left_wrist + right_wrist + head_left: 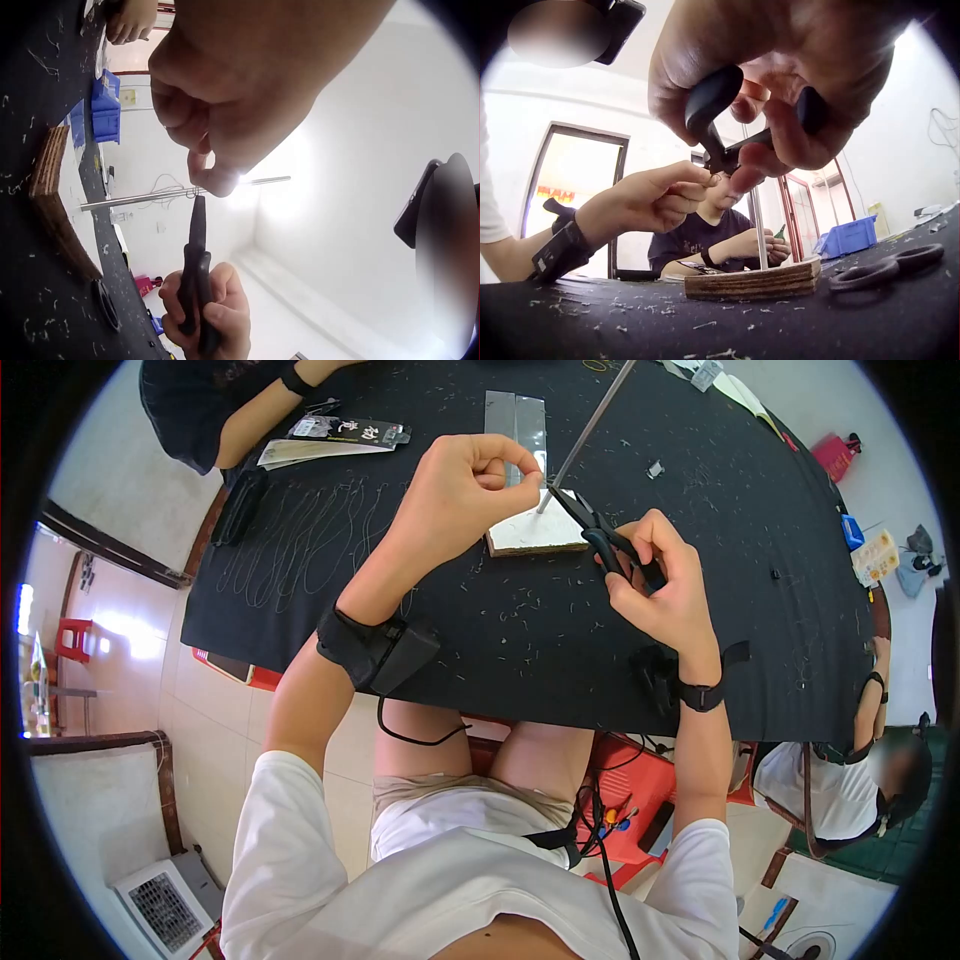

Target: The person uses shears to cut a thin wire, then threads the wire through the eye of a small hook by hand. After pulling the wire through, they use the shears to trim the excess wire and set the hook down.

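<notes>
My right hand point(665, 580) grips the spread black handles of a pair of needle-nose pliers point(598, 532). Their tip points up to the fingertips of my left hand point(455, 490), where thumb and forefinger pinch a thin bent wire point(193, 193). In the left wrist view this wire shows small loops right at the plier tip and overlaps a slim metal rod point(135, 200). That rod stands up from a plywood block point(540, 538) with a white top. Both hands are above the block, one on each side of the rod.
Black scissors point(866, 274) lie beside the block. Long thin wires point(300, 550) are spread on the black tablecloth point(480, 650) at left, with many short clippings around. Clear strips point(515, 415) lie behind the block. Other people sit at the far left and right.
</notes>
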`<state>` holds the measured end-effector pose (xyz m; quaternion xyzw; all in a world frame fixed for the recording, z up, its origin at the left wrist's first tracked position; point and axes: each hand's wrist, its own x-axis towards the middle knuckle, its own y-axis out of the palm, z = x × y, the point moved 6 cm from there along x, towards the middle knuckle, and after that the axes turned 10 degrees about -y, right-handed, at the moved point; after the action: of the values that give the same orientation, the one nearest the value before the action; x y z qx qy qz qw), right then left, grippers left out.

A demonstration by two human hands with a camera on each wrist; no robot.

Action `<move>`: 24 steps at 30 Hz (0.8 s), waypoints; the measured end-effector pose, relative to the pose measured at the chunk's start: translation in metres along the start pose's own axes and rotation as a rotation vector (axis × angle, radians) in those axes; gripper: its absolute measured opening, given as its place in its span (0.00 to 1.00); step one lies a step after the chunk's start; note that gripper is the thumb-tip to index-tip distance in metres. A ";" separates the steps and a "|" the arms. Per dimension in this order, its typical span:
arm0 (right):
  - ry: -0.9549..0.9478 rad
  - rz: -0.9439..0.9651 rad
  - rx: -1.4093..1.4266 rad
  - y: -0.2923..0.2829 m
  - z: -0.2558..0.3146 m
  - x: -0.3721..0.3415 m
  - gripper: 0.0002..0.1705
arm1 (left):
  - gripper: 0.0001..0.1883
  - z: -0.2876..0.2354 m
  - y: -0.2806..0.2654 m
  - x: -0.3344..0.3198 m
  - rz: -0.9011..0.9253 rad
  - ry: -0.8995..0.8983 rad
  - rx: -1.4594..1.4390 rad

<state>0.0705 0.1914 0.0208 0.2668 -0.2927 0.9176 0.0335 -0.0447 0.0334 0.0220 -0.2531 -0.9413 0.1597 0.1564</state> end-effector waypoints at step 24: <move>0.004 -0.011 0.013 -0.001 -0.001 -0.001 0.18 | 0.06 -0.001 0.001 0.000 -0.020 0.038 -0.012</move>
<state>0.0711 0.1928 0.0201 0.2670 -0.2852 0.9198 0.0373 -0.0437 0.0343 0.0230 -0.2476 -0.9415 0.1475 0.1745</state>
